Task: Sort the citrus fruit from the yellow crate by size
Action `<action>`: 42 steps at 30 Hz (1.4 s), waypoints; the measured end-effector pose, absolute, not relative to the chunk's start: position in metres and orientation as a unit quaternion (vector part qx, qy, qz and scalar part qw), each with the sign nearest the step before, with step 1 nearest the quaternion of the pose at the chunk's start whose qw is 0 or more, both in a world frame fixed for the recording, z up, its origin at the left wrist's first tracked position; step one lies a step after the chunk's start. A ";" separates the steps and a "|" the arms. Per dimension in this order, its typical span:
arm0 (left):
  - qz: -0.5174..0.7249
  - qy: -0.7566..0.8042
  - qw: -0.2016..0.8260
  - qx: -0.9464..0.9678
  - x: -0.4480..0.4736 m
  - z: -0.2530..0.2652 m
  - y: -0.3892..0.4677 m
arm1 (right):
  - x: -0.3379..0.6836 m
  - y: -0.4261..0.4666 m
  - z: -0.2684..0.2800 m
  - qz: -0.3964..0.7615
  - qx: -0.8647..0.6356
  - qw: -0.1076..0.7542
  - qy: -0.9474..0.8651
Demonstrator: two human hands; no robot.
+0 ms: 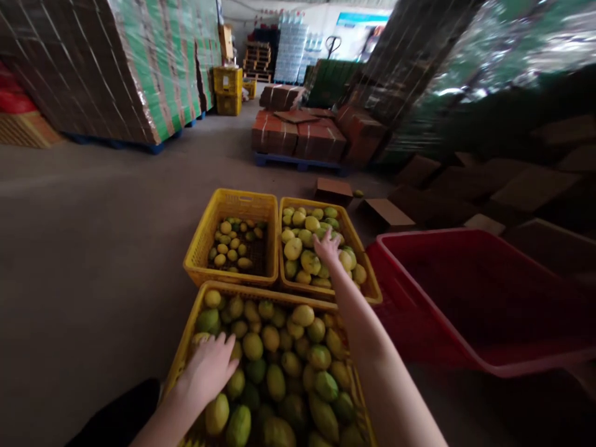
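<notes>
Right hand [328,246] has fingers spread, nothing visibly gripped, just over the yellow-green oval fruit [293,249] in the far-right yellow plastic crate [362,256]. Left hand [212,366] is palm down, fingers loosely bent over similar fruit in the near yellow plastic crate [261,293], can't tell if gripping. Outward: part-filled far-left yellow plastic crate [251,208], deep red plastic tub [488,298] at right.

- From my head, the camera faces forward and down.
- Close below it are my left hand [210,367] and the front crate [261,291]; my right hand [328,247] is farther out.
- Its view reaches the back wall [325,23].
</notes>
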State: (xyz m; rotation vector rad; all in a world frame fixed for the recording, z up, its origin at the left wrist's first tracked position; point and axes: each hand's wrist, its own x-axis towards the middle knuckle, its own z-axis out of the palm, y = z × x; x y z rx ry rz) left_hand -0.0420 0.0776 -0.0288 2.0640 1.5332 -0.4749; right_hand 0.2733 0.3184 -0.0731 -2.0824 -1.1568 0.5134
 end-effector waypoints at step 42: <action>-0.176 0.483 0.262 0.816 -0.028 -0.041 0.053 | 0.219 0.037 0.036 0.681 -0.337 0.647 -0.065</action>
